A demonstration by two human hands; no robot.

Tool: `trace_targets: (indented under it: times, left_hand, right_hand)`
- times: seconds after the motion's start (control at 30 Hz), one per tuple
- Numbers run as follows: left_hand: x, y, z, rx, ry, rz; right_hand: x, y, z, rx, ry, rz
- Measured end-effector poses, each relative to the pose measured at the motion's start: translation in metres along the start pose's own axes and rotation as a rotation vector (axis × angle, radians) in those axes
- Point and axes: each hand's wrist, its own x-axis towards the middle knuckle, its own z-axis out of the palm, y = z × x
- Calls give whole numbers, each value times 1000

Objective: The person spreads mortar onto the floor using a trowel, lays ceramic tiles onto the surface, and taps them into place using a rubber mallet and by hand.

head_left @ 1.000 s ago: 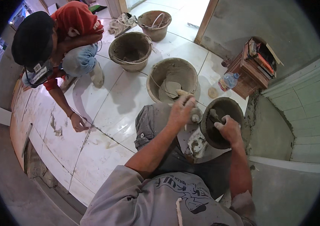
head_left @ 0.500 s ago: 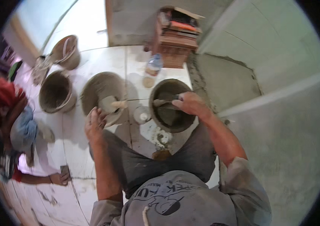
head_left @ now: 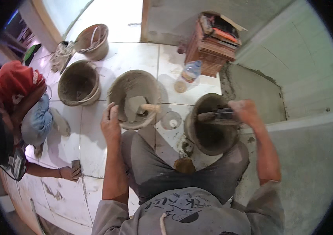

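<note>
My right hand (head_left: 244, 112) is closed on a mud-coated tool (head_left: 206, 116) with a stubby end and a dark flat part; its exact kind is unclear. The tool lies across the opening of a dark bucket (head_left: 192, 131) by my right knee. My left hand (head_left: 111, 123) has its fingers stretched out at the near-left rim of a grey mixing basin (head_left: 152, 84); whether it touches the rim I cannot tell. Inside the basin rests a trowel (head_left: 135, 106) with a wooden handle that reaches over the right rim.
A clear cup (head_left: 171, 120) and a plastic bottle (head_left: 192, 71) stand near the basin. Two more muddy buckets (head_left: 79, 83) are at far left. Stacked tiles (head_left: 209, 51) rise at the back. At left, a co-worker's hand (head_left: 70, 172) presses a small block on the tiled floor.
The view has shifted, moving the whole scene rightward. My right hand has lifted and turned the tool over the bucket, which appears more tilted. My left fingers have straightened by the basin.
</note>
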Motion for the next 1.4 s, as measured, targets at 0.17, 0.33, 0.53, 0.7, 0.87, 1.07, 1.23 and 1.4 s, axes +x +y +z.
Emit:
trace_targets:
  times: [0.17, 0.33, 0.53, 0.7, 0.87, 1.07, 1.23, 1.4]
  left_hand:
    - [20, -15, 0, -87, -60, -26]
    - [31, -20, -1, 68, 6, 61]
    - [34, -24, -2, -214, -43, -49]
    - [46, -35, 10, -207, -17, 0]
    - [33, -44, -14, -132, 9, -4]
    - [-24, -55, -87, 92, 343, -229]
    - [-52, -61, -104, 8, 466, -177]
    - [-45, -22, -96, 186, 492, -328]
  right_hand:
    - [10, -51, -88, -83, 220, -6]
    - [38, -111, -183, -364, 380, -180]
    - [74, -179, -251, -599, 630, -425]
    - [139, -226, -251, -568, 695, -563]
    - [219, -266, -206, -471, 658, -697]
    - [312, -272, -98, -364, 437, -810]
    - [354, -267, -7, -286, 249, -881]
    - [379, -246, 61, -340, 217, -727]
